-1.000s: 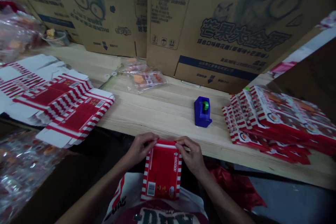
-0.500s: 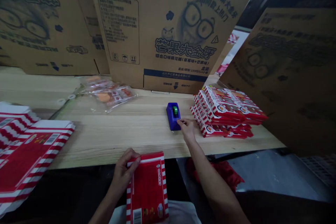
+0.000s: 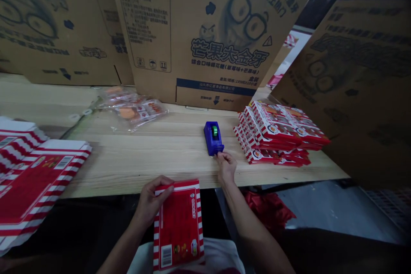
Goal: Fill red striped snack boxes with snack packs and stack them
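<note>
My left hand [image 3: 150, 202] is closed on the top left corner of a red and white striped carton [image 3: 178, 227] that rests on my lap below the table edge. My right hand [image 3: 226, 165] reaches out over the wooden table [image 3: 154, 158], fingers pinched together just in front of a small blue tape dispenser [image 3: 213, 137] with a green roll. What the fingertips pinch is too small to make out.
A stack of filled red and white cartons [image 3: 276, 132] lies right of the dispenser. Flat unfolded cartons [image 3: 35, 175] pile up at the left. Clear snack packets [image 3: 135, 111] lie at the back. Big printed cardboard boxes [image 3: 205, 30] wall the table's rear and right.
My right hand left the carton, reached to the tape dispenser and has now drawn back slightly toward me. The left hand alone keeps hold of the carton. The view swung right.
</note>
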A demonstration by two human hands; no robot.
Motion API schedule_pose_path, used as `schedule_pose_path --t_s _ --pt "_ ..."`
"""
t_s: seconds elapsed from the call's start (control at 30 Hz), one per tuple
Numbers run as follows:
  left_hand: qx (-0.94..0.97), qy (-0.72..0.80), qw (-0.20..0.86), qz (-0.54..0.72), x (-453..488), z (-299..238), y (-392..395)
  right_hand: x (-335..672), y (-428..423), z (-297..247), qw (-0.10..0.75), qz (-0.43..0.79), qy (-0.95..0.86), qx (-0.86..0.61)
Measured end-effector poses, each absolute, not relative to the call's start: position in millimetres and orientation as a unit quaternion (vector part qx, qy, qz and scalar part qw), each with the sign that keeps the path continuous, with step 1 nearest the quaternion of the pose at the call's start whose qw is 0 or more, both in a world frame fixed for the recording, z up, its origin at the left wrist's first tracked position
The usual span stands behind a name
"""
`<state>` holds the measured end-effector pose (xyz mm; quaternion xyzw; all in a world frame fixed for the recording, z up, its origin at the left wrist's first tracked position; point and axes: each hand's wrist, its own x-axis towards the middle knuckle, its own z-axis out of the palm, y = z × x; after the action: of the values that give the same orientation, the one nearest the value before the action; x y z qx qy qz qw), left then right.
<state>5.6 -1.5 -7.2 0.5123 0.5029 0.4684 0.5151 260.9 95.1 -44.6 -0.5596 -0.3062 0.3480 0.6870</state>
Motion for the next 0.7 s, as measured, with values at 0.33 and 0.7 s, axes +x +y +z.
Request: schedule_pose_path --t_s 0.33,0.7 --pt "0.521 0.483 0.538 0.454 27.6 15.3 4.8 250.0 72.5 40.2 0.280 0.575 -0.667 -0.383" --pt "0.593 0.475 0.485 0.434 33.8 29.6 3.9 223.1 101.0 58.3 0.027 0.472 -0.806 -0.356"
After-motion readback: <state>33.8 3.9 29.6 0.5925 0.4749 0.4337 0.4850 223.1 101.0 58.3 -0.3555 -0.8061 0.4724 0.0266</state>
